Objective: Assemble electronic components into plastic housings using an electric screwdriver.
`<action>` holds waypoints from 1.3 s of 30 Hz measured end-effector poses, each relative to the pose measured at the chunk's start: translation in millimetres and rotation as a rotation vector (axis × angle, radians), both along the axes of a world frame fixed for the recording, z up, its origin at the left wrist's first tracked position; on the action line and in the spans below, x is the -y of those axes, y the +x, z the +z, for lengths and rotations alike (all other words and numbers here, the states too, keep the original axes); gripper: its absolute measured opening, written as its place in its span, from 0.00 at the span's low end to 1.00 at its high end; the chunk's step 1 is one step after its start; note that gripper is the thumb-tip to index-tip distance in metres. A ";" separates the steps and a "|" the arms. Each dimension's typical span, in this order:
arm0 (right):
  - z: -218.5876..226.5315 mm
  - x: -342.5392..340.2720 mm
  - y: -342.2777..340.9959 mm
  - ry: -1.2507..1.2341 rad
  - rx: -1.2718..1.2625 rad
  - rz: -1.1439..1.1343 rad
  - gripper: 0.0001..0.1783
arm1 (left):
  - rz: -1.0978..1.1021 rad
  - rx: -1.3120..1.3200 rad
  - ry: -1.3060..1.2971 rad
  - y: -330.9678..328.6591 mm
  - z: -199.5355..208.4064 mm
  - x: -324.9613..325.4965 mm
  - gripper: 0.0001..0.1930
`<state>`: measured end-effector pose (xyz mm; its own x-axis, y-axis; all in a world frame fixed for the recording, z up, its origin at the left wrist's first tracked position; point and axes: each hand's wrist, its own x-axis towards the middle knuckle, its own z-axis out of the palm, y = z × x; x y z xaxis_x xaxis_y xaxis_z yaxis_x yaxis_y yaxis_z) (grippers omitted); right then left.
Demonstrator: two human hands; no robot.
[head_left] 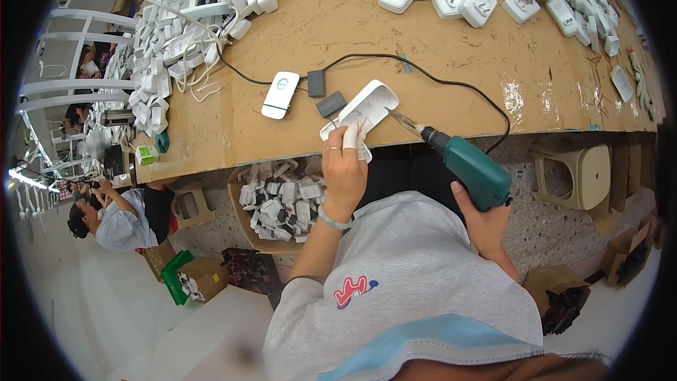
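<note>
My left hand, with white coverings on some fingers, grips the near end of a white plastic housing shell at the table edge. Its hollow side faces up. In my right hand is a green handheld power tool with a dark collar and a thin metal tip. That tip reaches the right side of the shell; whether it touches is unclear. Two small grey blocks lie just beyond the shell. Left of them rests a closed white device with a dark band around its lower part.
Piles of white plug-in housings cover the table's far left, with more housings at the far right. A black cable arcs across the cardboard-covered tabletop. Below stand a box of white parts and a beige stool. Another person sits left.
</note>
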<state>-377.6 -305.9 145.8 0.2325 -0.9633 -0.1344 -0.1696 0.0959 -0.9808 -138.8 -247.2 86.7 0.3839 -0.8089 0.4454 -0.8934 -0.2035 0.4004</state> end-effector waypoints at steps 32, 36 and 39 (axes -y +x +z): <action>-13.1 21.6 50.3 -0.150 -0.146 0.235 0.12 | 0.174 0.020 0.060 15.3 7.4 31.6 0.10; -12.9 23.8 52.2 -0.144 -0.139 0.244 0.12 | 0.166 0.037 0.069 15.5 9.3 31.6 0.10; -13.9 24.1 52.5 -0.143 -0.146 0.243 0.12 | 0.160 0.058 0.064 15.1 9.0 31.4 0.10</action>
<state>-325.1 -330.0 131.9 0.4463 -0.8935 -0.0502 -0.3108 -0.1021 -0.9450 -123.7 -278.7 95.7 0.4852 -0.7669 0.4200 -0.8687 -0.3682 0.3313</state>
